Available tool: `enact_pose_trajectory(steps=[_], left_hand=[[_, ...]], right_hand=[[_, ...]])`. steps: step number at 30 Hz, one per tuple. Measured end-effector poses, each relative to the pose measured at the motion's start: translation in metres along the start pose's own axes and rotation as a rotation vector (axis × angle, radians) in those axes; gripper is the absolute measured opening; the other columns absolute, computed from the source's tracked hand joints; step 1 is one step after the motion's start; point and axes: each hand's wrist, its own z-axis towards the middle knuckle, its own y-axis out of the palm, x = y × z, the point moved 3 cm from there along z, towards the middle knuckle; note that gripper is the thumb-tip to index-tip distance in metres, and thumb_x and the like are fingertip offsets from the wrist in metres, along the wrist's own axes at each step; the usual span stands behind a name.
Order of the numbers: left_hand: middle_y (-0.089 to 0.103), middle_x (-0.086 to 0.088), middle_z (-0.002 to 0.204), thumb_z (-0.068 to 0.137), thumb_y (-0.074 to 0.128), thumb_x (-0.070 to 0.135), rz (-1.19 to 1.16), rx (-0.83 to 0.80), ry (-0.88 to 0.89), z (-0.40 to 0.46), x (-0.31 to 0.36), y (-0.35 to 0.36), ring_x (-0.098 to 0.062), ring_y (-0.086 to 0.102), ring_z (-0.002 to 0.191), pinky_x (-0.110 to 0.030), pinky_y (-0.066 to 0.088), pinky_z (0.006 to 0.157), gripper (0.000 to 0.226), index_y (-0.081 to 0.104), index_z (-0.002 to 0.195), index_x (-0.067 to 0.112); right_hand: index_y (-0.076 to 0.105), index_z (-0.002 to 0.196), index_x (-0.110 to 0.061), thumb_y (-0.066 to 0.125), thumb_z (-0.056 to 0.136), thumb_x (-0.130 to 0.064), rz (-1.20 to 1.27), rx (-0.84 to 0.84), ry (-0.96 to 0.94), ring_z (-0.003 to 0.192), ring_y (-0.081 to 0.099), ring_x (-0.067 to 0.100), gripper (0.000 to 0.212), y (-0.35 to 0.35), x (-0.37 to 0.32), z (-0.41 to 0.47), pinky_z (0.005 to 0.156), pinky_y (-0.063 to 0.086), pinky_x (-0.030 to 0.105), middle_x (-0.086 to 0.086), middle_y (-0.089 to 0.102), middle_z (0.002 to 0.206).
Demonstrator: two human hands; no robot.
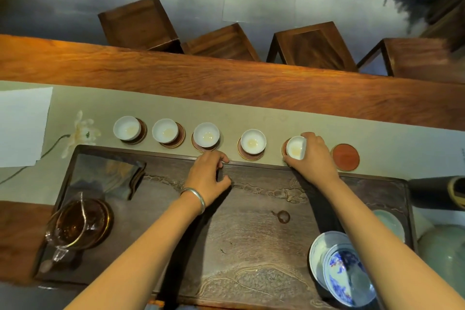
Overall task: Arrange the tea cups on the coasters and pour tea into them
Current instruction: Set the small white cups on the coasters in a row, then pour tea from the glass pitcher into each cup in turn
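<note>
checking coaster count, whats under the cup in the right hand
A coaster lies under the cup held by the right hand; only its left edge shows, the rest is covered.

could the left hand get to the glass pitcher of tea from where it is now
Probably yes. The left hand holds nothing and rests at the tray's far edge, and the glass pitcher stands on the tray's left end with bare tray between them.

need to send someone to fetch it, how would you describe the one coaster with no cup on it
Find the dark carved wooden tea tray, then the row of round coasters on the pale runner along its far edge. The empty coaster is last on the right, a bare reddish disc; every other one carries a white tea cup.
</note>
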Motion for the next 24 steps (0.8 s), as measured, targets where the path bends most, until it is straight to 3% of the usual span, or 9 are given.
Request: enact_pose_trajectory(steps=[7,12,14,19,24], left_hand=[[0.056,-0.003,0.106,0.079,0.061,0.014,-0.017,-0.052,0.005,-0.014,-0.001,-0.006,-0.017,0.051,0.1,-0.03,0.045,0.089,0.033,0.056,0.111,0.017],[0.055,-0.001,0.11,0.083,0.058,0.015,-0.052,-0.018,-0.029,-0.055,-0.021,-0.029,-0.013,0.053,0.1,-0.024,0.044,0.088,0.033,0.056,0.115,0.019],[0.054,0.001,0.111,0.084,0.058,0.016,-0.06,-0.013,-0.067,-0.08,-0.034,-0.039,-0.01,0.053,0.098,-0.022,0.043,0.085,0.033,0.055,0.116,0.021],[0.055,0.006,0.109,0.082,0.061,0.009,-0.146,0.029,-0.195,-0.155,-0.078,-0.063,-0.006,0.054,0.095,-0.025,0.047,0.087,0.034,0.056,0.112,0.025],[0.057,0.013,0.102,0.081,0.066,0.015,-0.21,0.185,-0.319,-0.228,-0.125,-0.091,0.004,0.055,0.09,-0.016,0.047,0.08,0.034,0.056,0.105,0.036]], right_hand=[[0.036,0.151,-0.005,0.086,0.079,-0.033,-0.087,-0.033,-0.008,0.13,0.049,0.042,0.091,-0.011,-0.008,-0.006,0.103,0.044,0.047,0.025,0.046,0.142],[0.041,0.147,0.002,0.074,0.089,-0.024,-0.14,0.138,-0.026,0.125,0.049,0.048,0.071,-0.014,-0.033,-0.027,0.095,0.047,0.05,0.03,0.048,0.137],[0.043,0.145,0.002,0.07,0.091,-0.018,-0.156,0.135,-0.099,0.124,0.05,0.048,0.064,-0.003,-0.056,-0.04,0.093,0.047,0.05,0.029,0.049,0.136],[0.048,0.139,-0.001,0.067,0.095,-0.025,-0.225,-0.051,-0.368,0.118,0.055,0.04,0.054,0.056,-0.132,-0.083,0.087,0.047,0.042,0.022,0.052,0.131],[0.041,0.147,-0.012,0.063,0.097,-0.041,-0.232,-0.298,-0.595,0.131,0.05,0.028,0.062,0.133,-0.202,-0.133,0.097,0.047,0.036,0.011,0.047,0.141]])
